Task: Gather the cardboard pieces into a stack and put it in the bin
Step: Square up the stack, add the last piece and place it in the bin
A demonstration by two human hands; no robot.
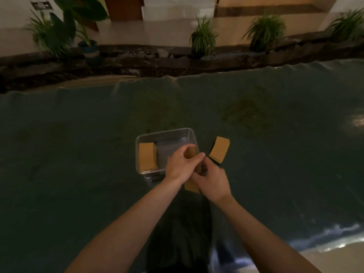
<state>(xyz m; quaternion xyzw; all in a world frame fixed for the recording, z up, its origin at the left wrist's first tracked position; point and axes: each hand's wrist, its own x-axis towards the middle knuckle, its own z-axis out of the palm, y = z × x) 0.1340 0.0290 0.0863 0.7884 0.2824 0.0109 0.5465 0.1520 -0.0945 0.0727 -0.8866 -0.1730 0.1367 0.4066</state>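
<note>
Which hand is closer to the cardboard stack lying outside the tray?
Right. The right hand is just below-left of the loose cardboard stack; the left hand is farther left, over the tray.

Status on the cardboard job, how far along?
Partly done. One cardboard stack already lies in the metal bin, at its left end. In hand: the left hand and right hand together grip another bundle of cardboard by the bin's near right corner. Left: a loose stack on the table, right of the bin.

Dim, warm-tinted view – brighter glare at the right edge, soft blur throughout, wide-angle bending at the borders.
</note>
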